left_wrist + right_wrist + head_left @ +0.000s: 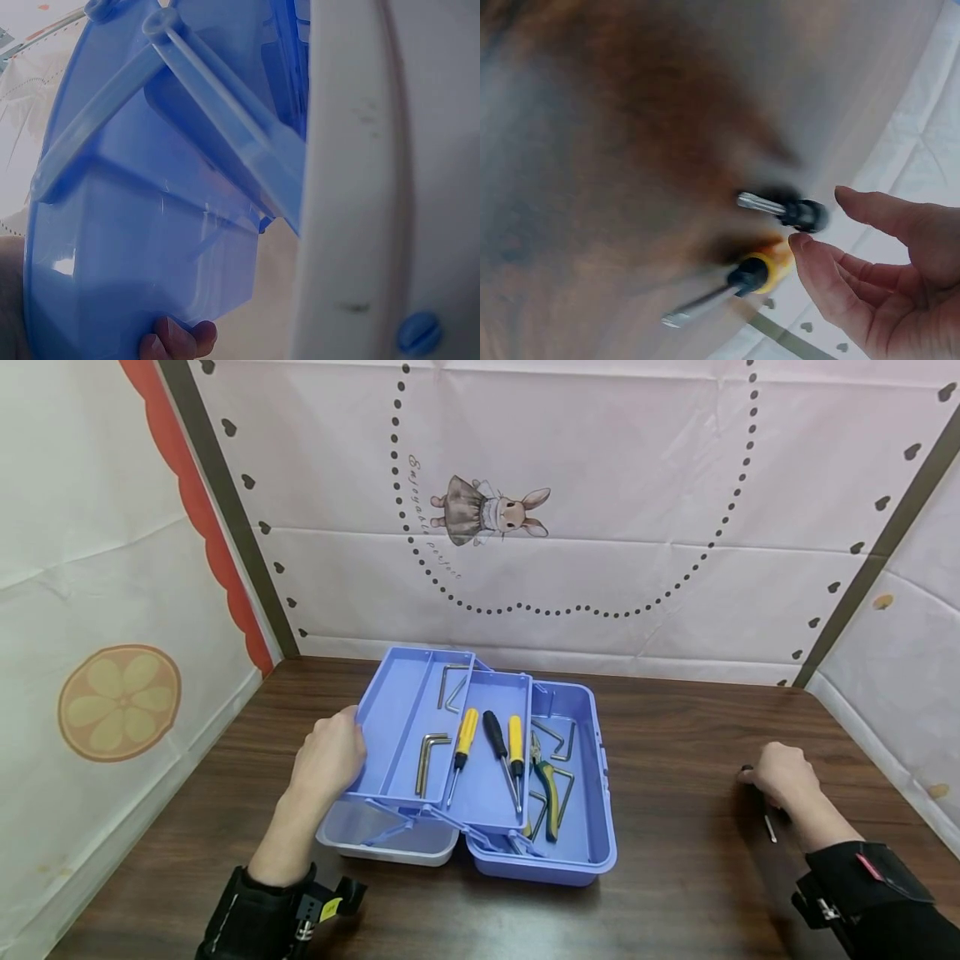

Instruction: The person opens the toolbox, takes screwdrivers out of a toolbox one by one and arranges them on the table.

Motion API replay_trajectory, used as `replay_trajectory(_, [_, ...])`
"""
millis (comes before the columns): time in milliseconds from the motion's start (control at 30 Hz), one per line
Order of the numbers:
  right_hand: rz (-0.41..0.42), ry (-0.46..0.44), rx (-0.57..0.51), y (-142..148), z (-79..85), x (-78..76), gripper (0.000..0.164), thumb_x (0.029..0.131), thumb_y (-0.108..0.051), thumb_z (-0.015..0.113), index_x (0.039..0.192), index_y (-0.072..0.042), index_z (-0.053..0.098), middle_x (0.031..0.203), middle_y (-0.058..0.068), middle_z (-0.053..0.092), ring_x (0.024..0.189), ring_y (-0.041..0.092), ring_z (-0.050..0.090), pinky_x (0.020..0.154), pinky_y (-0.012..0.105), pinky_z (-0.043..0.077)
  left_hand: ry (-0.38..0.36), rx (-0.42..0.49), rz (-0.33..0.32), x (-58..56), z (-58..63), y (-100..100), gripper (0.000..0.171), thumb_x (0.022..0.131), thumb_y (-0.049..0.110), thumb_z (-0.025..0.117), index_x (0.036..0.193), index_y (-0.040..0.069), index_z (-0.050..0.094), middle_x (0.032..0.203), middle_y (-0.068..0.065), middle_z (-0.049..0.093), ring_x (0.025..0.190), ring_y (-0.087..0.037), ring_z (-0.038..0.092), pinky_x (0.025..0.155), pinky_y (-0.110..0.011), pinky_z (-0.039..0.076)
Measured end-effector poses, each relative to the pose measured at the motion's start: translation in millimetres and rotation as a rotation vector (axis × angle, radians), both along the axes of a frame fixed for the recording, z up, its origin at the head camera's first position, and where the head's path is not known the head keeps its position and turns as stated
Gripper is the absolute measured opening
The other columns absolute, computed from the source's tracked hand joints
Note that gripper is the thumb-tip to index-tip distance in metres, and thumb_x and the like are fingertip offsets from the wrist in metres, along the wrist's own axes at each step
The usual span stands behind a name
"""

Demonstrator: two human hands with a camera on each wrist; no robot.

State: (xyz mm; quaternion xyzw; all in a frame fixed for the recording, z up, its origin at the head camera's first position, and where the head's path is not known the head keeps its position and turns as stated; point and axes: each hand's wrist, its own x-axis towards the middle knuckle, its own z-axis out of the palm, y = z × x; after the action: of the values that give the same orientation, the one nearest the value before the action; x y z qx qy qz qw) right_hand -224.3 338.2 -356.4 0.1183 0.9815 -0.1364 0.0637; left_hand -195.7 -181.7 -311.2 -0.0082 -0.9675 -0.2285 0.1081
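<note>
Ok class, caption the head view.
Left hand grips blue plastic toolbox tray; right hand at short black-handled metal tool.

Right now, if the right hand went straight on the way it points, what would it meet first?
Most likely the black-handled screwdriver, right in front of the right hand; depth is unclear, so they may already touch. The yellow-handled screwdriver lies close beside.

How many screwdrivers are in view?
5: yellow screwdriver, black screwdriver and second yellow screwdriver on the toolbox trays; second black screwdriver and third yellow screwdriver near the right hand. More may be hidden beneath the trays.
</note>
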Motion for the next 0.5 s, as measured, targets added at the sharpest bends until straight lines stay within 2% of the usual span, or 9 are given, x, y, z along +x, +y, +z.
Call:
replay_trajectory(67, [-0.001,0.024,0.018,-3,6.4,0.5,0.031,0.080,-0.019,0.060,0.066,0.007,0.053,0.060,0.019,0.051,0.054,0.031,0.052,0.046,0.036,0.040,-0.004,0.000,0.001,-0.2,0.1,0,0.032,0.088,0.003,0.038,0.115,-0.013,0.047,0.097,-0.034,0.056,0.074,-0.041,0.058,0.054,-0.050,0.045])
replay_trajectory(167, [0.017,0.065,0.030,-10,17.4,1.1,0.034,0.081,-0.020,0.060,0.077,0.013,0.052,0.067,0.024,0.051,0.058,0.034,0.052,0.045,0.037,0.040,-0.012,0.005,0.002,-0.4,0.2,0,0.032,0.089,0.003,0.037,0.115,-0.013,0.047,0.097,-0.033,0.056,0.073,-0.040,0.059,0.054,-0.050,0.045])
replay_trajectory(367, [0.127,0.174,0.017,-44,43.2,3.2,0.031,0.082,-0.024,0.060,0.075,0.005,0.055,0.068,0.018,0.055,0.056,0.029,0.053,0.045,0.038,0.040,-0.019,0.009,0.002,-0.4,0.1,0,0.032,0.089,0.003,0.037,0.115,-0.012,0.047,0.097,-0.033,0.056,0.072,-0.039,0.059,0.054,-0.049,0.046])
replay_trajectory(500, [0.243,0.291,0.015,-75,60.7,2.4,0.028,0.081,-0.023,0.061,0.078,0.004,0.061,0.072,0.018,0.060,0.059,0.030,0.055,0.049,0.042,0.043,-0.018,0.011,0.002,-0.3,0.7,0,0.033,0.089,0.003,0.037,0.116,-0.012,0.047,0.097,-0.033,0.056,0.072,-0.039,0.059,0.053,-0.049,0.045])
